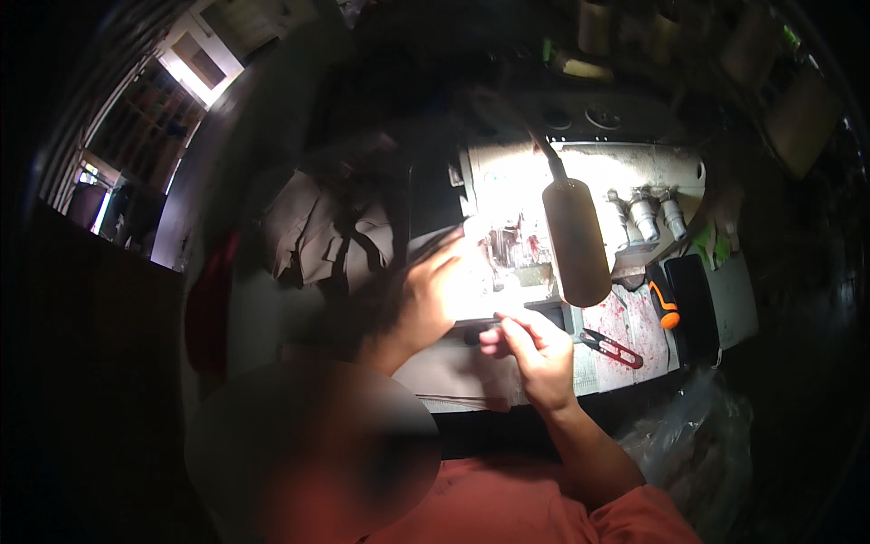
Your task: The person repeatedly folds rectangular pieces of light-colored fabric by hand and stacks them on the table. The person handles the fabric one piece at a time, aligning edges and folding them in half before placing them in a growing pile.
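My left hand [433, 292] is raised to the brightly lit needle area of a white sewing machine [598, 172], fingers curled. The glare hides what, if anything, it grips. A thin dark strip [439, 241] runs just above its fingertips. My right hand [536, 352] lies close to the right on the machine bed, thumb and forefinger pinched on a small dark piece [475, 333] that points toward the left hand. Pale fabric [453, 372] lies on the bed under both hands.
A cylindrical lamp head [575, 243] hangs just over my right hand. Red-handled thread snips [613, 348], an orange-handled screwdriver [664, 305] and a flat black object [693, 308] lie to the right. A beige fabric pile [326, 238] sits left, a plastic bag [693, 444] lower right.
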Demonstrator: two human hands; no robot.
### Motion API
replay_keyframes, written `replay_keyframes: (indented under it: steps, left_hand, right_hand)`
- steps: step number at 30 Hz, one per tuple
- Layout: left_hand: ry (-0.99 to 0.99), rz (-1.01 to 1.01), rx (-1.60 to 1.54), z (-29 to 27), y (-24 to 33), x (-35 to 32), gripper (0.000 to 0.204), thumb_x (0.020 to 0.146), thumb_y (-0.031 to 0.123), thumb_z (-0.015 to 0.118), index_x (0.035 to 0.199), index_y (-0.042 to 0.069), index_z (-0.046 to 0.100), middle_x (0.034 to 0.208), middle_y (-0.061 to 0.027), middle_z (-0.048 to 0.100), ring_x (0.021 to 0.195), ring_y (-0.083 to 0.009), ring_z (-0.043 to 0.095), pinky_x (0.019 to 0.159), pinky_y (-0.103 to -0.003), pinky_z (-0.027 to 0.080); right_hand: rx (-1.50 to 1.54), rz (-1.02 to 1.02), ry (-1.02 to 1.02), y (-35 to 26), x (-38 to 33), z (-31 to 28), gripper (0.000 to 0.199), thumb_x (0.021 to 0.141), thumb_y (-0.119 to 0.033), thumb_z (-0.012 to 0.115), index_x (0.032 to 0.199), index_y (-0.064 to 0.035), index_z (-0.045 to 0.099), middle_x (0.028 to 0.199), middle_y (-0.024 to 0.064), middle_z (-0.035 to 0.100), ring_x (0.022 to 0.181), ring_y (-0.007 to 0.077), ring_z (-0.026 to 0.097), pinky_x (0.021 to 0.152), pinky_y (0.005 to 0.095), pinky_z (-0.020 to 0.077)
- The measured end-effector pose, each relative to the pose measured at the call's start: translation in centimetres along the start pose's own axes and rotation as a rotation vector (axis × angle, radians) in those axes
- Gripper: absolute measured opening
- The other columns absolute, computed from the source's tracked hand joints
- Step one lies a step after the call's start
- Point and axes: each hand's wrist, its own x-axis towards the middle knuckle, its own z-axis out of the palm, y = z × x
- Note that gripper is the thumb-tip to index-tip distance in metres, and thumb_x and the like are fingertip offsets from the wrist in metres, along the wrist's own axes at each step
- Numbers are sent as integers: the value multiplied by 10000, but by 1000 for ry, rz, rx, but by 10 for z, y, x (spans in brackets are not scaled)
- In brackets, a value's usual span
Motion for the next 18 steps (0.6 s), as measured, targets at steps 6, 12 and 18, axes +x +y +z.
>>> replay_keyframes:
  steps: [6,12,18]
  left_hand:
    - [-416,-89,370,3,-49,18,207,733,135,519,913,36,542,807,-156,547,518,-281,542,474,-373,442]
    - [119,-128,330,-6,-59,13,185,800,89,449,952,6,513,909,-161,559,692,-260,565,602,-351,453]
    - [-92,-143,272,24,75,-92,93,714,104,546,787,59,508,731,-84,466,692,-230,447,622,-340,351]
  right_hand:
    - [26,-5,51,5,-28,-27,180,843,-46,428,985,42,492,779,128,591,662,138,571,612,228,463]
    - [-46,-40,63,6,-42,-44,165,841,-52,427,965,31,498,769,117,586,646,134,566,601,223,458]
    - [-106,9,88,13,-55,-61,167,836,-51,429,960,37,499,768,112,583,633,121,558,587,211,451]
